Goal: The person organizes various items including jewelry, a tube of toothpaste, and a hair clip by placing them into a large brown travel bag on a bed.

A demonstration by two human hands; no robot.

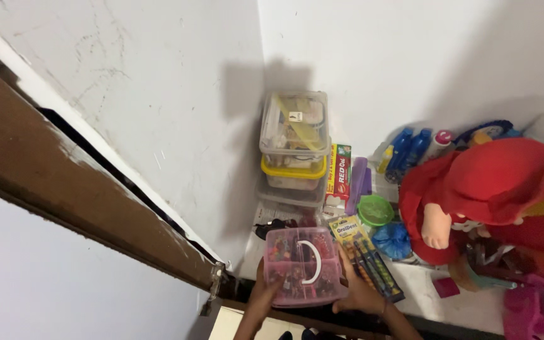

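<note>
1. The pink translucent organizer box (303,266), with a white carry handle (313,260) lying across its lid, sat at the near edge of the white shelf (467,302), in front of the stacked food containers.
2. The left hand (264,291) gripped the box's near-left corner, fingers curled along the side wall; the right hand (355,291) clasped the right wall, thumb at the rim. Both hands were closed on the box, though the fingertips under it were hidden.
3. A stack of three lidded plastic containers (294,148), clear over yellow-lidded over clear, stood against the far corner of the white walls, just beyond the box.
4. A blister pack of toothbrushes (365,258) lay touching or just beside the box's right wall, under the right hand's fingers; a red-and-green toothpaste carton (339,171) leaned beside the stack.
5. A green cup (375,210), a purple case (358,176) and a blue crumpled item (392,241) lay to the right; further right sat a red-hatted doll (492,195) and blue bottles (407,150).
6. Judgement: a two-sided grip suited the compartmented box; keeping it level would have kept the small contents in their cells, and the right hand needed to stay clear of the toothbrush pack to avoid dragging it.
7. The brown door edge (64,182) bounded the near left.
</note>
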